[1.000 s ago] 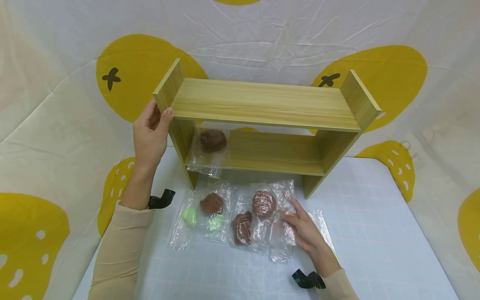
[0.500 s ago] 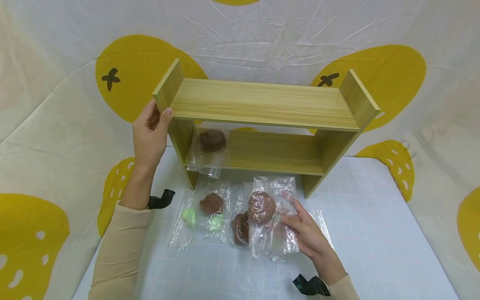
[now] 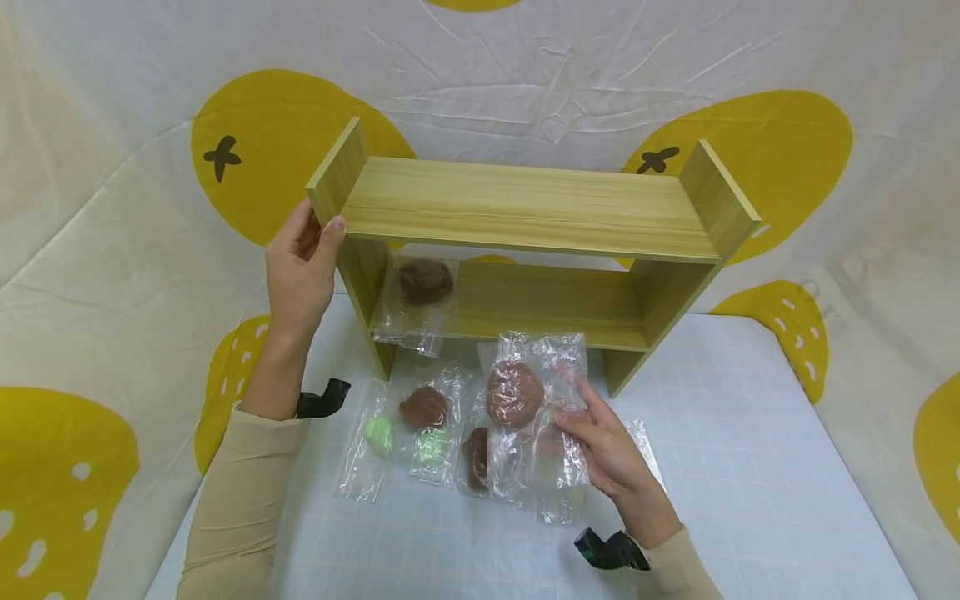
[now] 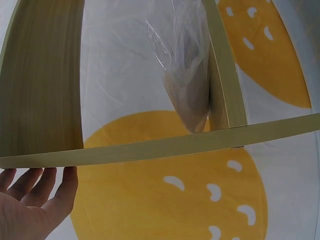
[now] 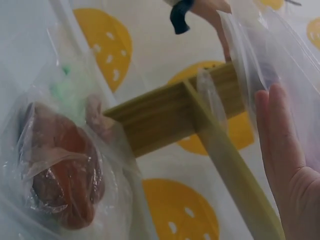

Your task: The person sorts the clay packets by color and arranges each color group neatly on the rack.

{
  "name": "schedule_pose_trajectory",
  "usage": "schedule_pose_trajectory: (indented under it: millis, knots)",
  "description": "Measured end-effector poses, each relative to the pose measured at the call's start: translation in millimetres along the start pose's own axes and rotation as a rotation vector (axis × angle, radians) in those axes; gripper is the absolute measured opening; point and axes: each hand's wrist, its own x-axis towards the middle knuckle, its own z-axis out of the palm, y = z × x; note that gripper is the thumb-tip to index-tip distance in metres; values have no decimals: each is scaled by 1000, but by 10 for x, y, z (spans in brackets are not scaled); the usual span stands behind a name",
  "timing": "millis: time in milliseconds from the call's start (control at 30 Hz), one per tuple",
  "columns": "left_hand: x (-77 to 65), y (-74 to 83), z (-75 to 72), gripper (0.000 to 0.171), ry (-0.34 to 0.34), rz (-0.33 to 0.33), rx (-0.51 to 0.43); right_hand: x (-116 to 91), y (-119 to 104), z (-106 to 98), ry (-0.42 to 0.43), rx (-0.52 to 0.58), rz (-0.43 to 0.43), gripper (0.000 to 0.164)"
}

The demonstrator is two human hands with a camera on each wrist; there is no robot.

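Note:
My left hand (image 3: 303,275) grips the left side panel of a small wooden shelf (image 3: 532,208), thumb on its front edge. The left wrist view shows the fingertips of that hand (image 4: 42,200) against the panel. In my right hand (image 3: 611,446), pinched between thumb and fingers, is a clear plastic bag (image 3: 514,393) with a flat brown lump inside. It is held up in front of the shelf's lower part. A similar bag with a brown lump (image 3: 425,282) leans at the left end of the middle board, its bottom hanging over the front edge.
Several clear bags lie on the pale checked tabletop (image 3: 750,467), among them one with a brown lump (image 3: 424,408) and one with a green lump (image 3: 378,435). Another brown lump (image 3: 476,458) is partly covered by the held bag. A yellow-patterned cloth (image 3: 525,67) hangs behind.
My right hand has picked up the bag with the brown lump and moved it slightly up and left, towards the shelf. The left hand has stayed on the shelf.

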Motion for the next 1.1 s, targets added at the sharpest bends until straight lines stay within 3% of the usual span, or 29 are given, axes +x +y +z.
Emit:
schedule_pose_trajectory:
  millis: [100, 567, 867, 1100]
  knots:
    - [-5, 9, 6, 39, 0, 0, 5, 91, 27, 17, 22, 16, -3, 67]
    - [-13, 32, 7, 39, -6, 8, 12, 697, 5, 222, 293, -126, 11, 81]
    - [-19, 37, 9, 39, -6, 4, 11, 1038, 46, 316, 281, -30, 26, 70]
    - [-13, 30, 6, 40, -2, -4, 7, 1129, 64, 388, 219, 173, 40, 66]
